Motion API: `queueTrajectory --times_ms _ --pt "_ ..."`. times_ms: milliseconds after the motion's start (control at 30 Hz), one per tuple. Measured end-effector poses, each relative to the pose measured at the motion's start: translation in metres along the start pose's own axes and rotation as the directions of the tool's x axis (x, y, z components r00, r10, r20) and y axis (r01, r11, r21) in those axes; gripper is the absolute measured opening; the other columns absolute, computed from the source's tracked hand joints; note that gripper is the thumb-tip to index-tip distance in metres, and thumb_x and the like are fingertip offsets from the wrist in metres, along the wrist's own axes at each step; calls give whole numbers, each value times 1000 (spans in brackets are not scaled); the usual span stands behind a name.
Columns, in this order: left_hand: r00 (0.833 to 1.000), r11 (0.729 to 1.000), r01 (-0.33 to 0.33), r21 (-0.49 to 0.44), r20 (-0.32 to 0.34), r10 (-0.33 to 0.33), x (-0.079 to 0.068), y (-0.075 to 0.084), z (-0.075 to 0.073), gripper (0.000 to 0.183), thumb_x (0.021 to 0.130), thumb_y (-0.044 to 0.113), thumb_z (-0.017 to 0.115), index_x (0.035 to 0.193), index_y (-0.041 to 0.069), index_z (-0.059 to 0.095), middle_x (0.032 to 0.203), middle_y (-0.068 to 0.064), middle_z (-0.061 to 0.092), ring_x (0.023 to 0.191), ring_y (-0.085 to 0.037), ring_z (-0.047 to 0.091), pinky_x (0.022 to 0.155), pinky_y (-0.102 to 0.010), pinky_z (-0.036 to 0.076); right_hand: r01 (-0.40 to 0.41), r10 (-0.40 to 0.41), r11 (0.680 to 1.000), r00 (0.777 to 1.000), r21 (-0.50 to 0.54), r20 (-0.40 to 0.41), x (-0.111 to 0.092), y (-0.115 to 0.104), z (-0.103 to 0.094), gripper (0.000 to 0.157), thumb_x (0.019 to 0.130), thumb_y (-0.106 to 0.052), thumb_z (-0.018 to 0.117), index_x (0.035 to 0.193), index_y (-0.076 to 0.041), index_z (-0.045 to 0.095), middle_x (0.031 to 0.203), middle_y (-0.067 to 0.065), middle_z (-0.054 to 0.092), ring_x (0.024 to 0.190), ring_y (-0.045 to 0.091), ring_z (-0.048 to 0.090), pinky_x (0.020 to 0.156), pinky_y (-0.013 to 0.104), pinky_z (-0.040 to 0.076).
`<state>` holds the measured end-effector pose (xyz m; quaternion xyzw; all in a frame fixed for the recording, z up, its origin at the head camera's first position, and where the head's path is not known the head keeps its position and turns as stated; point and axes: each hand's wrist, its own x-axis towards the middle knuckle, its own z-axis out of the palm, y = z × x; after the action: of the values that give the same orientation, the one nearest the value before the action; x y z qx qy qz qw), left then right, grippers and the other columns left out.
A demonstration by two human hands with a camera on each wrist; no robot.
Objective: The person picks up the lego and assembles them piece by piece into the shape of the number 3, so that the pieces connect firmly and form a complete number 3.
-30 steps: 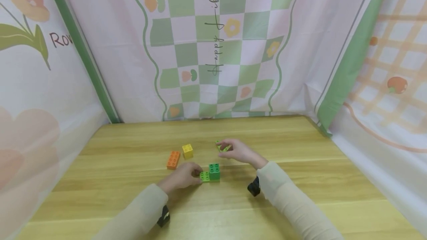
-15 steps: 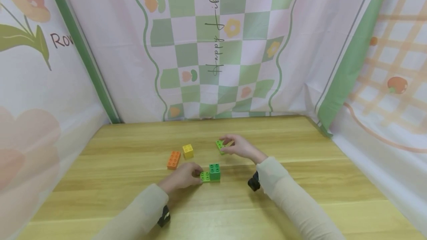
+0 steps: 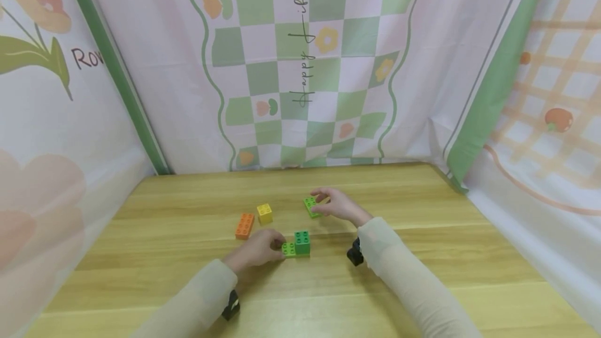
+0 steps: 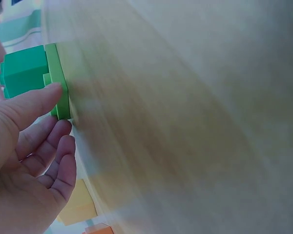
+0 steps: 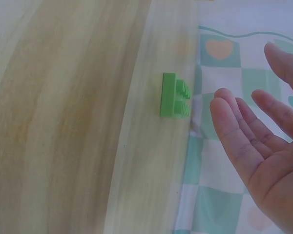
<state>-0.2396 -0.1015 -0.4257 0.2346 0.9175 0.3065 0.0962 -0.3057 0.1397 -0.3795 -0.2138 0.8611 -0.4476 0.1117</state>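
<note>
My left hand (image 3: pixel 258 246) pinches the left end of a flat light green building brick (image 3: pixel 288 249) between thumb and fingers. A taller dark green brick (image 3: pixel 302 243) is stacked on that flat brick's right end, and it also shows in the left wrist view as a dark green block (image 4: pixel 25 70). My right hand (image 3: pixel 340 206) hovers beside a second flat light green brick (image 3: pixel 310 206), fingers spread with nothing between them. In the right wrist view this second brick (image 5: pixel 169 95) lies on the table with a gap to the fingertips (image 5: pixel 219 105).
A yellow brick (image 3: pixel 265 214) and an orange brick (image 3: pixel 244 226) lie on the wooden table (image 3: pixel 188 254), just beyond the left hand. Patterned cloth (image 3: pixel 310 77) hangs behind the table's far edge and along both sides.
My right hand has drawn slightly back from the second flat light green brick, showing more of it. The left hand has stayed in place on its brick.
</note>
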Motion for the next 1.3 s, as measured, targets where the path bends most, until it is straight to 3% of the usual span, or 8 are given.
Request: queueTrajectory --times_ms 367,1000,1300 --pt "1000 1000 10 -9 6 -10 0 -1 0 33 78 16 74 107 3 65 97 -3 62 92 -19 56 82 -37 46 -31 31 999 999 10 -9 5 6 0 48 87 -13 64 129 1 46 117 27 49 90 36 57 76 45 50" --pt "1000 1000 -16 2 -2 16 0 -1 0 33 77 16 74 106 2 65 96 -4 62 91 -19 56 82 -37 46 -119 120 992 992 45 -30 16 20 4 53 84 -10 67 130 5 44 114 24 51 81 31 60 70 38 52" --pt "1000 1000 -18 2 -1 18 1 0 1 33 77 16 74 105 2 65 95 -3 62 90 -19 56 81 -36 47 -179 181 976 983 123 -8 23 24 5 54 85 -8 65 132 4 41 122 25 47 78 28 59 66 36 53"
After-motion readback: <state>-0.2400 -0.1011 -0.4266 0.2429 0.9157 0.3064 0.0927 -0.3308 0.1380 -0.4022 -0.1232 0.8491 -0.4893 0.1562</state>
